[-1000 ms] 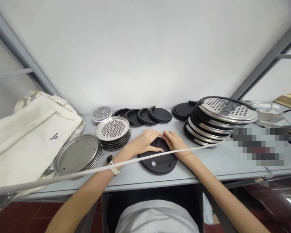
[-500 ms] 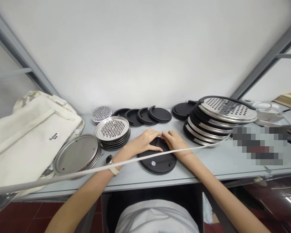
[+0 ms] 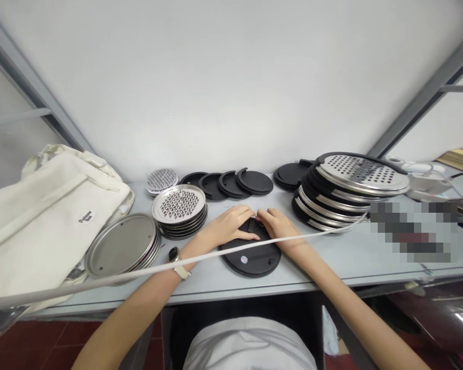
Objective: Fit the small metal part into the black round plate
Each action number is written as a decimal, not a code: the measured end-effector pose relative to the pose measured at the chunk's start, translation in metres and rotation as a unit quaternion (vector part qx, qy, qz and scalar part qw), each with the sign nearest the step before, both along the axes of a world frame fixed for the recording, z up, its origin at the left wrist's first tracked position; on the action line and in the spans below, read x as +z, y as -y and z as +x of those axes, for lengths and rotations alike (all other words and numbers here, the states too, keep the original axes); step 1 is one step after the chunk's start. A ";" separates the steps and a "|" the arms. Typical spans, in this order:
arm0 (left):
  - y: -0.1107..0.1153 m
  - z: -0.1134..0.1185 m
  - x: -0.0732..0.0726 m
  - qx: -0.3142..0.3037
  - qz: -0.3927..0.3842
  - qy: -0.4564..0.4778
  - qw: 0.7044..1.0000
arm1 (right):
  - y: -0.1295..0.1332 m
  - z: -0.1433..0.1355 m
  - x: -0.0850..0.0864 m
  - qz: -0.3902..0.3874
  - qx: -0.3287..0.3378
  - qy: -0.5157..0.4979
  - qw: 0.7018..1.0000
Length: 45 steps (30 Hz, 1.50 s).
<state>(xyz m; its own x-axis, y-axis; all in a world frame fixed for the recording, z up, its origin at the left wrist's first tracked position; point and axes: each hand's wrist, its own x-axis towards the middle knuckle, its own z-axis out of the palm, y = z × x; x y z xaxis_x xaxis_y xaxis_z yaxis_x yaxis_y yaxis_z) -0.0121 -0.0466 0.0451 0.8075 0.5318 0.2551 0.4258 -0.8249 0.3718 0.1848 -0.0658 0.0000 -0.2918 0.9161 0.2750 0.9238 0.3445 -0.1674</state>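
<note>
A black round disc (image 3: 250,262) with a small pale round sticker and a dark knob lies flat on the table in front of me. My left hand (image 3: 237,223) is closed on its far edge, thumb lying over the top, fingers curled past the rim. Beside it, my right hand (image 3: 275,226) grips the far right edge with bent fingers. The fingertips of both hands nearly meet, and a small shiny bit shows there, too small to name. Part of the disc's far side is hidden under the hands.
Grater plates (image 3: 179,204) are stacked left of centre, near plain metal discs (image 3: 123,244) and a cream bag (image 3: 54,216). Black round pieces (image 3: 254,183) lie along the wall. A tall grater stack (image 3: 362,172) stands right. A white cord (image 3: 139,270) crosses in front of my arms.
</note>
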 end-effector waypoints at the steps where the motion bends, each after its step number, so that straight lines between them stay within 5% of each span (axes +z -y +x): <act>1: 0.000 0.000 -0.001 0.005 0.008 -0.005 1.000 | 0.000 0.000 0.000 0.001 0.001 0.000 1.000; 14: -0.001 0.001 -0.002 0.013 0.141 -0.057 0.988 | 0.001 0.000 0.001 0.007 0.000 0.000 1.000; 45: 0.000 0.002 -0.007 0.003 0.134 -0.037 0.990 | 0.003 -0.002 0.005 -0.003 -0.004 -0.010 1.000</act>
